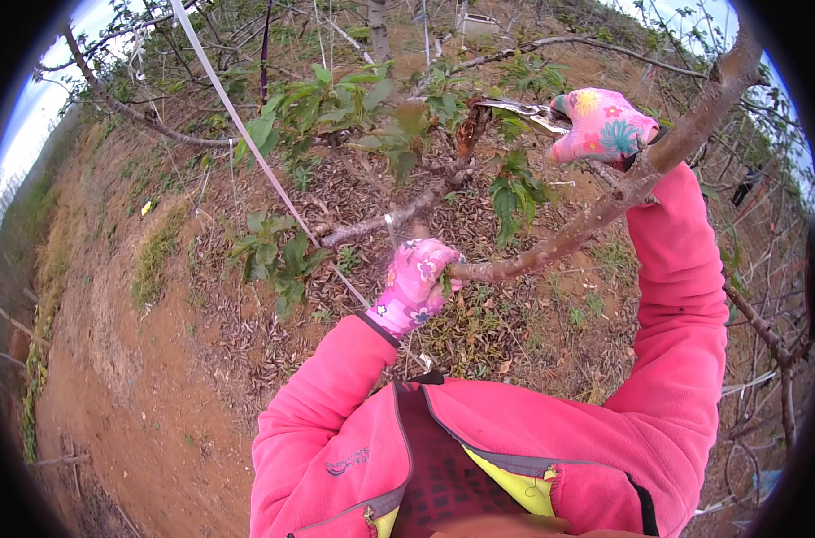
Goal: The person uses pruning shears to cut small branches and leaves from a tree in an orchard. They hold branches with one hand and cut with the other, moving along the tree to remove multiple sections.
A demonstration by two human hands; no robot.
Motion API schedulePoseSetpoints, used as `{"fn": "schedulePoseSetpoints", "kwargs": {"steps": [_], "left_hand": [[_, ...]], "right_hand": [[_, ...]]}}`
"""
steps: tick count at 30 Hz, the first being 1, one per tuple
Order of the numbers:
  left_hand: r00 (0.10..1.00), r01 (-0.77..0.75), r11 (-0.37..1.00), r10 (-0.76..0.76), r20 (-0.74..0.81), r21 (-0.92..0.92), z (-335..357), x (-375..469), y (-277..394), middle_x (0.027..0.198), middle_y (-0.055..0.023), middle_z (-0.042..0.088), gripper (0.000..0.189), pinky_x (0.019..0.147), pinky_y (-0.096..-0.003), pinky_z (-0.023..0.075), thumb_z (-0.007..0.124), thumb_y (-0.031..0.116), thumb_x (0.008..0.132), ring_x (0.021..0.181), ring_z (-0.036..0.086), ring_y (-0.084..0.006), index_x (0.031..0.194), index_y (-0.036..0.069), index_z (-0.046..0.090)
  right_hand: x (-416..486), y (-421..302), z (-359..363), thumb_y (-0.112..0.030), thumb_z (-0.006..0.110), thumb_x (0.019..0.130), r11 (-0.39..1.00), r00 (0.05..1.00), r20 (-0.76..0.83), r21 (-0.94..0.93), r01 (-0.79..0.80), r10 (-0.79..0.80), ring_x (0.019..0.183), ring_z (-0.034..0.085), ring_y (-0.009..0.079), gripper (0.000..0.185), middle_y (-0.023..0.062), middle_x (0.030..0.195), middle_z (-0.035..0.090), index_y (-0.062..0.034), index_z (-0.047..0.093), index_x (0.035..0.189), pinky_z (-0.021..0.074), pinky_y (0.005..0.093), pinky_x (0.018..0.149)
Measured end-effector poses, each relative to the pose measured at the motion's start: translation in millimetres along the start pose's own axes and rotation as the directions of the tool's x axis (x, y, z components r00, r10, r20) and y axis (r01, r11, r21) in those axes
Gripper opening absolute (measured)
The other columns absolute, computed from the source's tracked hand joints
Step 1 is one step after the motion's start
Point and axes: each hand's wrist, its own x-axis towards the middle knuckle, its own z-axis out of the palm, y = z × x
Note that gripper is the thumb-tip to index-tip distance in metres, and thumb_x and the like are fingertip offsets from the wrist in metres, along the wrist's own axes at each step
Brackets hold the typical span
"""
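My right hand (pixel 602 128), in a pink floral glove, grips a metal hand tool (pixel 532 113), which looks like pruning shears. Its tip touches or lies close to the broken, reddish-brown stub (pixel 473 131) of a tree branch. My left hand (pixel 417 282), in a pink flowered glove, is closed around the lower end of a thick bare branch (pixel 555 252), with a small green leaf at its fingers. That branch rises to the upper right, passing in front of my right wrist. Between my hands a thinner branch (pixel 394 218) bears a pale tie and leads towards the stub.
A pale strap (pixel 246 134) runs diagonally down past my left forearm. Leafy shoots (pixel 279 259) stand left of my left hand, and more leaves (pixel 515 195) hang below the tool. Bare branches (pixel 764 323) lie at the right. The sloping ground (pixel 131 417) carries dry leaves and weeds.
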Motion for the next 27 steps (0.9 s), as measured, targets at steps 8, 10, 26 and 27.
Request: {"fn": "schedulePoseSetpoints", "kwargs": {"steps": [8,10,26,27], "left_hand": [[1.0,-0.012,1.0,0.012,0.009,-0.017,-2.1,1.7,1.3,0.095,-0.0106,0.064,0.044,0.074,-0.0462,0.049,0.08,0.016,0.068,0.086,0.064,-0.034,0.106,0.009,0.059],[1.0,0.001,1.0,0.0,0.031,-0.026,-2.8,1.5,1.3,0.095,-0.0109,0.064,0.044,0.074,-0.0463,0.0492,0.081,0.015,0.068,0.086,0.064,-0.0343,0.106,0.009,0.059],[0.999,0.023,1.0,-0.023,0.04,-0.004,-2.9,1.4,1.6,0.091,-0.0107,0.065,0.041,0.072,-0.0454,0.0506,0.082,0.016,0.067,0.083,0.065,-0.0341,0.102,0.008,0.063],[0.999,0.018,1.0,-0.018,0.029,-0.012,-2.2,1.3,1.2,0.091,-0.0107,0.065,0.04,0.072,-0.0454,0.0506,0.082,0.017,0.067,0.083,0.065,-0.034,0.102,0.008,0.063]], "right_hand": [[6.4,-0.2,-14.8,-0.043,0.078,0.065,0.995,0.999,0.021,-0.1,0.029,-0.027,0.091,0.068,0.0375,0.062,0.0227,0.093,0.069,0.0016,0.067,0.107,0.0516,0.0443,0.08],[8.1,-0.7,-18.0,-0.044,0.078,0.065,0.995,0.999,0.048,-0.1,0.005,0.0,0.093,0.068,0.0377,0.064,0.023,0.095,0.069,0.0018,0.067,0.109,0.0518,0.0444,0.081],[16.9,-13.5,-30.6,-0.029,0.074,0.063,0.977,0.99,0.143,-0.205,0.049,-0.02,0.074,0.068,0.0357,0.045,0.0214,0.078,0.067,0.0009,0.069,0.096,0.052,0.0442,0.066],[19.3,-13.1,-31.3,-0.027,0.074,0.062,0.974,0.988,0.153,-0.219,0.054,-0.02,0.072,0.067,0.0353,0.045,0.0212,0.077,0.067,0.0004,0.069,0.097,0.0519,0.0441,0.065]]}}
